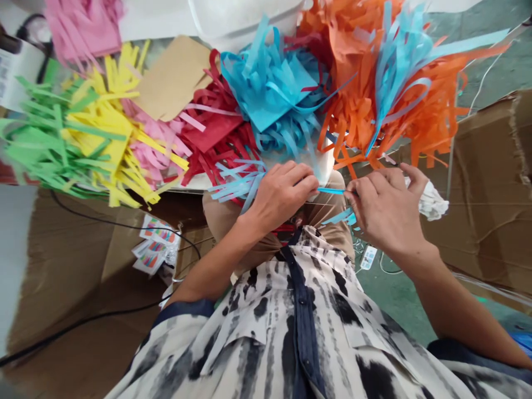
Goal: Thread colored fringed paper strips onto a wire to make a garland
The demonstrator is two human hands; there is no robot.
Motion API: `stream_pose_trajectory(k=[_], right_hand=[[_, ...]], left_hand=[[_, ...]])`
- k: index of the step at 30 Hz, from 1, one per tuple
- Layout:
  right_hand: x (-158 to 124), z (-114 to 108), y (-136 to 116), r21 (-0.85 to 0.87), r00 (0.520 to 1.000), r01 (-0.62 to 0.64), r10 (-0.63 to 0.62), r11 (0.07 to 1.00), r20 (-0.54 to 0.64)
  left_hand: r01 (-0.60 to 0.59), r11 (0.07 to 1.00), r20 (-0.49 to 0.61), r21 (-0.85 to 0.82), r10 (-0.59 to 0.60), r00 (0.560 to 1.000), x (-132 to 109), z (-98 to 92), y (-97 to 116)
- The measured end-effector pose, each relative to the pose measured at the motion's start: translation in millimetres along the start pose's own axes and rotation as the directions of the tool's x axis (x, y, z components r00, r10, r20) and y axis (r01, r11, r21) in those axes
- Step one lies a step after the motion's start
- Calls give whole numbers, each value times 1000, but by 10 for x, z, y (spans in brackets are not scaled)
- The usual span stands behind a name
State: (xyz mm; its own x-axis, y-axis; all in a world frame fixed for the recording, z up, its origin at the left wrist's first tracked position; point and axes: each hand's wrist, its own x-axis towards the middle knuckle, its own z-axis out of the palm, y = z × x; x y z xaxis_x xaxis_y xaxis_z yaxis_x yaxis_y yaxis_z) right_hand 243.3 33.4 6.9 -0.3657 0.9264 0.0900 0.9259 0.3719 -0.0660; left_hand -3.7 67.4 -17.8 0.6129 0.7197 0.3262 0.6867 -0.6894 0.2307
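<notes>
A light-blue fringed paper tassel (330, 190) is stretched between my two hands above my lap, its middle rolled into a thin strand. My left hand (285, 194) is closed on one side of it, and loose strips fan out to the left of that hand. On the other side, my right hand (386, 208) pinches the strand, with a few blue strip ends hanging below its fingers. Just beyond my hands lies a heap of blue fringed paper (272, 91). Another blue tassel (399, 66), twisted to a point, rests on orange fringed paper (349, 61).
Green (45, 144), yellow (112, 133) and red fringed paper (216, 127) lie along the table at left, near a tan card (172, 77). A clear plastic tray (245, 22) sits at the back. Cardboard boxes (490, 205) flank me, and a black cable (95, 316) crosses at left.
</notes>
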Motion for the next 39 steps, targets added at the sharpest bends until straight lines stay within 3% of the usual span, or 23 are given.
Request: stream_pose_trajectory(k=[6,10,17,22,24,27,30,33,37,39], right_hand=[[78,-82,2,26,998,10,-11,1000,68],[109,-99,-19,38,996,2,-6,999,91],[53,-37,-14,-2,998,-56,56,998,20],[-12,26,2,-35,996,-84,83,996,-27],[-28,51,4,-25,994,-97,96,995,-44],[-44,82,19,28,989,-133,135,991,-58],[-68,98,37,45,988,-129,132,991,-85],[-128,112,10,7,984,-50,50,999,-170],[-257,158,-136,-18,952,148,-147,989,-268],[-305,185,-217,-5,953,150,-146,989,-267]], left_hand=[[52,996,85,-70,-46,995,41,-81,-74],[132,988,85,-81,-125,989,57,-114,-68],[299,947,33,-117,-297,954,31,-129,12],[353,930,-4,-108,-355,935,17,-146,77],[323,941,-22,-101,-327,945,14,-146,102],[164,981,-39,-108,-169,985,-10,-83,110],[37,993,-53,-110,-43,998,-67,12,103],[25,997,-54,-77,-29,998,-132,36,158],[27,999,-33,-29,-28,999,-192,-22,322],[15,1000,-43,-12,-15,999,-209,-21,376]])
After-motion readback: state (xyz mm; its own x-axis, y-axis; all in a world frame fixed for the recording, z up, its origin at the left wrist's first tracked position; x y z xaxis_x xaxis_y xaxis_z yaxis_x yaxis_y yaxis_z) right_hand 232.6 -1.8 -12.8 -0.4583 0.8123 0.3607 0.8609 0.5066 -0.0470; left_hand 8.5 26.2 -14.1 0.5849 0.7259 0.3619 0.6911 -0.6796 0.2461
